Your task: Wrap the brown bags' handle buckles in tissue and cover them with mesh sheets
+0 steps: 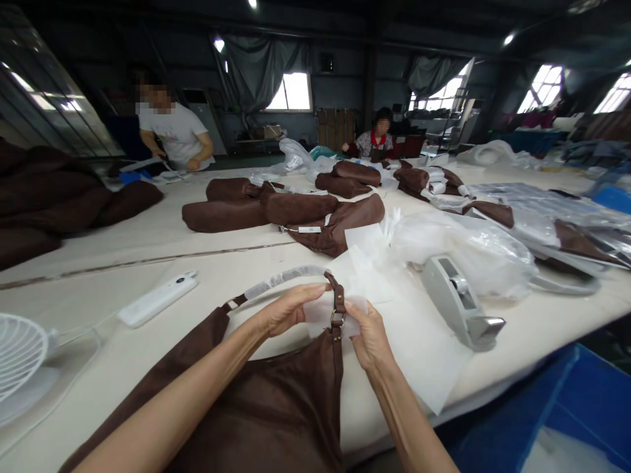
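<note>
A brown handbag (pixel 276 401) lies at the table's near edge, its strap (pixel 283 279) arched away from me and partly wrapped in pale film. Behind the strap's right-hand buckle (pixel 338 317) is a small translucent sheet of wrapping paper (pixel 315 315). My left hand (pixel 290 312) pinches this paper on the left of the buckle. On the other side, my right hand (pixel 365 328) has thumb and fingers closed on the paper's right part, close against the buckle. The fingertips behind the paper are partly hidden.
A grey tape dispenser (pixel 458 299) and white paper sheets (pixel 414 348) lie to the right, beside clear plastic bags (pixel 463 243). More brown bags (pixel 300 207) lie further back. At left are a white phone-like device (pixel 158 299) and a fan (pixel 22 358). Two people work across the table.
</note>
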`<move>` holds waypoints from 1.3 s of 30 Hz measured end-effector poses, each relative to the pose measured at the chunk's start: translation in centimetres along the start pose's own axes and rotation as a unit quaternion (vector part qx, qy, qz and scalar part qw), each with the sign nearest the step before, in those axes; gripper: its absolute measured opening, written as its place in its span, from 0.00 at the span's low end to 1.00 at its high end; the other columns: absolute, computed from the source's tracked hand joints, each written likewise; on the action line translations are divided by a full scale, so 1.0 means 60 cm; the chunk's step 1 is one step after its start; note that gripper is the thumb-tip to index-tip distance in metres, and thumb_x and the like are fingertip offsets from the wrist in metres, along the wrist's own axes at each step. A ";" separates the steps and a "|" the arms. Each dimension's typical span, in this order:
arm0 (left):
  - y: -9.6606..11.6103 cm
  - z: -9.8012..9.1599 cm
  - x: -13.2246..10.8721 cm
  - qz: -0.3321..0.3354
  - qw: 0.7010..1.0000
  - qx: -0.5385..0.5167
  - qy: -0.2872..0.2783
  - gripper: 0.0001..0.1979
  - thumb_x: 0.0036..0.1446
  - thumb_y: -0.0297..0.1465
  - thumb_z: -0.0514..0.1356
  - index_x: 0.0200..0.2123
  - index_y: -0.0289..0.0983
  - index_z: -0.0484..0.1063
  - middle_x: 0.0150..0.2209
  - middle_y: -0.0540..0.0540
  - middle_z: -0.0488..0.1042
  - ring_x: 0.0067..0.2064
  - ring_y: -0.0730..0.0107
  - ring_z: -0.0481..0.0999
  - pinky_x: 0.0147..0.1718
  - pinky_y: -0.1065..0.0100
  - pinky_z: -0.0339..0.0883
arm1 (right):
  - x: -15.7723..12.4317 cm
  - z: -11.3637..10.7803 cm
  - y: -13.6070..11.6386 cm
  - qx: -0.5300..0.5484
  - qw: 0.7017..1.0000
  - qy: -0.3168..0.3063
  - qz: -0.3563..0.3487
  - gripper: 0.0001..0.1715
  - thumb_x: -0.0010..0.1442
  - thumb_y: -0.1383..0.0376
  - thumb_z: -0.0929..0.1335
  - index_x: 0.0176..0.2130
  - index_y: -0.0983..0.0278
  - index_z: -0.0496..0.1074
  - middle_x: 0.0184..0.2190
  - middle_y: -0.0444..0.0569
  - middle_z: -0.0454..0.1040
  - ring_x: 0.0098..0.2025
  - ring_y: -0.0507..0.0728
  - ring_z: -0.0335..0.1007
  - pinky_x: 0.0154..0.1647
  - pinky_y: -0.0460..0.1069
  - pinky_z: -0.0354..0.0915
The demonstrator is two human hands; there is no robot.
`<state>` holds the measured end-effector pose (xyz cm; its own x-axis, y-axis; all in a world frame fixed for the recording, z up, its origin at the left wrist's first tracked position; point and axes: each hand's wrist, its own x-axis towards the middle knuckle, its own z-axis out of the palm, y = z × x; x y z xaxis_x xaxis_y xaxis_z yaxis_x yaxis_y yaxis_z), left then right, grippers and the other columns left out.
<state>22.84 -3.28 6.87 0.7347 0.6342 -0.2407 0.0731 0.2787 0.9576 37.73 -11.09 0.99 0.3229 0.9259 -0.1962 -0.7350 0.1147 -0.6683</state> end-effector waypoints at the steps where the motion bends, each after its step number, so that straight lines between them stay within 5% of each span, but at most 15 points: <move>1: -0.009 -0.003 -0.008 -0.006 1.000 -0.008 0.012 0.27 0.48 0.45 0.70 0.48 0.35 0.76 0.48 0.37 0.77 0.45 0.54 0.76 0.43 0.61 0.70 | 0.000 0.000 0.001 0.002 1.000 0.005 -0.004 0.19 0.42 0.61 0.80 0.34 0.64 0.77 0.31 0.45 0.80 0.32 0.53 0.73 0.35 0.47 0.68; 10: -0.029 0.012 0.014 0.083 0.983 0.010 0.166 0.17 0.46 0.39 0.70 0.36 0.34 0.76 0.32 0.47 0.77 0.31 0.69 0.72 0.32 0.72 0.65 | 0.009 0.005 -0.002 -0.022 0.999 0.004 -0.028 0.14 0.40 0.61 0.79 0.28 0.64 0.78 0.26 0.43 0.78 0.29 0.52 0.69 0.34 0.47 0.65; 18: -0.014 0.056 0.003 0.074 0.986 0.016 0.147 0.23 0.41 0.36 0.73 0.41 0.33 0.76 0.40 0.43 0.79 0.39 0.61 0.76 0.41 0.65 0.69 | 0.010 -0.001 -0.014 -0.047 0.998 0.001 -0.031 0.15 0.40 0.60 0.80 0.27 0.65 0.79 0.26 0.45 0.78 0.28 0.53 0.70 0.32 0.47 0.65; 23: -0.017 0.054 0.003 0.081 0.978 -0.002 0.190 0.20 0.36 0.32 0.73 0.36 0.34 0.76 0.35 0.46 0.79 0.34 0.64 0.75 0.36 0.67 0.69 | 0.000 -0.029 -0.021 0.033 0.997 -0.047 0.043 0.24 0.51 0.49 0.75 0.37 0.66 0.81 0.37 0.53 0.81 0.38 0.58 0.75 0.39 0.51 0.71; 26: -0.024 0.054 -0.003 0.077 0.976 -0.029 0.202 0.19 0.36 0.32 0.72 0.35 0.33 0.76 0.33 0.45 0.78 0.32 0.65 0.75 0.33 0.68 0.69 | -0.005 -0.038 -0.007 0.041 0.997 -0.044 0.052 0.17 0.49 0.58 0.78 0.38 0.63 0.80 0.39 0.50 0.82 0.39 0.56 0.76 0.40 0.49 0.72; 29: -0.028 0.058 -0.013 0.078 0.973 -0.044 0.212 0.19 0.36 0.32 0.72 0.34 0.33 0.75 0.32 0.44 0.78 0.31 0.65 0.75 0.32 0.69 0.67 | -0.010 -0.028 0.012 0.016 0.998 -0.054 0.036 0.17 0.47 0.63 0.79 0.39 0.61 0.79 0.39 0.47 0.81 0.38 0.55 0.76 0.40 0.49 0.71; 35: -0.038 0.064 -0.016 0.104 0.960 -0.034 0.257 0.15 0.37 0.32 0.72 0.30 0.33 0.74 0.27 0.48 0.75 0.27 0.69 0.70 0.28 0.71 0.63 | -0.020 0.009 0.036 -0.020 1.000 -0.009 0.019 0.21 0.47 0.56 0.79 0.40 0.61 0.77 0.38 0.47 0.80 0.40 0.56 0.75 0.45 0.50 0.70; 39: -0.047 0.073 -0.013 0.120 0.949 -0.017 0.291 0.13 0.39 0.33 0.70 0.27 0.35 0.72 0.25 0.51 0.72 0.27 0.72 0.67 0.26 0.72 0.61 | -0.024 0.020 0.049 -0.081 0.997 -0.006 0.001 0.21 0.50 0.51 0.77 0.35 0.63 0.75 0.31 0.44 0.77 0.33 0.54 0.70 0.37 0.48 0.67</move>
<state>25.01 -7.72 5.04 0.2302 0.9705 -0.0720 -0.0783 0.0922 0.9927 34.41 -11.65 0.19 0.3135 0.9302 -0.1908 -0.6300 0.0534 -0.7747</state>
